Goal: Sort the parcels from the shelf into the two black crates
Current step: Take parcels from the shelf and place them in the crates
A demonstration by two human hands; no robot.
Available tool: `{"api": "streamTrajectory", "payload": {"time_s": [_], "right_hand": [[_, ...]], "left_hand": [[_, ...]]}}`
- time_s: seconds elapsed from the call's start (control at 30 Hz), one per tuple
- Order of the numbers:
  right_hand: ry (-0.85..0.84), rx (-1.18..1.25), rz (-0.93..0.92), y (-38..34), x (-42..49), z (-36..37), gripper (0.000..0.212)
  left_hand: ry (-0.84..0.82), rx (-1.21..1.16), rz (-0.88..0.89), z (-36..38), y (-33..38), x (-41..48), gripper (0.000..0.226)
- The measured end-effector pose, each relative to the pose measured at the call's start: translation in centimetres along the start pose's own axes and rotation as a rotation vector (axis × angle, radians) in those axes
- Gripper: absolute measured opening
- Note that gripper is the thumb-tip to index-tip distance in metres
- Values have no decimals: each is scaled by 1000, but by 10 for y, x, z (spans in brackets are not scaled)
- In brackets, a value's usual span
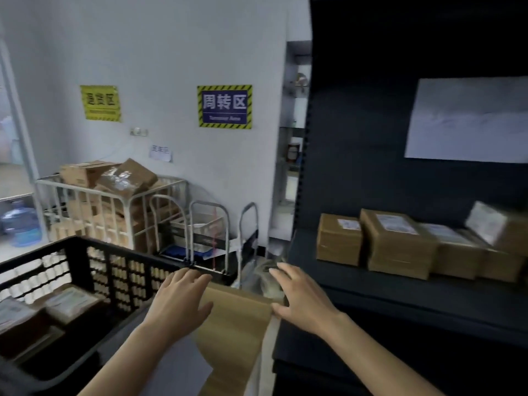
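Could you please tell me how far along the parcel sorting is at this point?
Done: a few labelled parcels already lie in the black crate. In hand: the left hand and right hand carry a brown parcel between them, beside the crate. Left: at least four boxed parcels wait on the dark shelf. The second crate is out of view.

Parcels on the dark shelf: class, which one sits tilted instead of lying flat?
The rightmost parcel, at the picture's edge: it leans askew on top of its neighbours, while the others lie flat on the shelf.
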State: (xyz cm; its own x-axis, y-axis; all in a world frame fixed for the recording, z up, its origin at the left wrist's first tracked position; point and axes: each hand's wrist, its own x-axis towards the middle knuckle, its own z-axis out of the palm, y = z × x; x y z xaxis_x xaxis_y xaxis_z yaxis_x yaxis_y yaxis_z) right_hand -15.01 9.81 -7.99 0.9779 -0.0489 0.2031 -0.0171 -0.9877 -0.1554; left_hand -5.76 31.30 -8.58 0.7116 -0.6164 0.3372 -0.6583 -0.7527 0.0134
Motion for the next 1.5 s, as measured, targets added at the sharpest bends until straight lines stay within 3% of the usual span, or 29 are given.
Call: {"api": "streamTrajectory", "payload": {"time_s": [0.1, 0.37, 0.77, 1.07, 1.5], "right_hand": [[14, 2, 102, 37, -29, -20, 67], [79, 6, 300, 139, -102, -62, 66], [96, 6, 344, 269, -139, -100, 67], [84, 27, 301, 301, -124, -99, 66], [159, 90, 177, 269, -41, -78, 60]], "left_hand": [[96, 53, 114, 12, 33, 23, 54], [70, -47, 211, 19, 152, 70, 43], [24, -24, 207, 31, 279, 127, 50], [23, -37, 158, 35, 289, 152, 54], [46, -163, 4, 54, 224, 203, 62]]}}
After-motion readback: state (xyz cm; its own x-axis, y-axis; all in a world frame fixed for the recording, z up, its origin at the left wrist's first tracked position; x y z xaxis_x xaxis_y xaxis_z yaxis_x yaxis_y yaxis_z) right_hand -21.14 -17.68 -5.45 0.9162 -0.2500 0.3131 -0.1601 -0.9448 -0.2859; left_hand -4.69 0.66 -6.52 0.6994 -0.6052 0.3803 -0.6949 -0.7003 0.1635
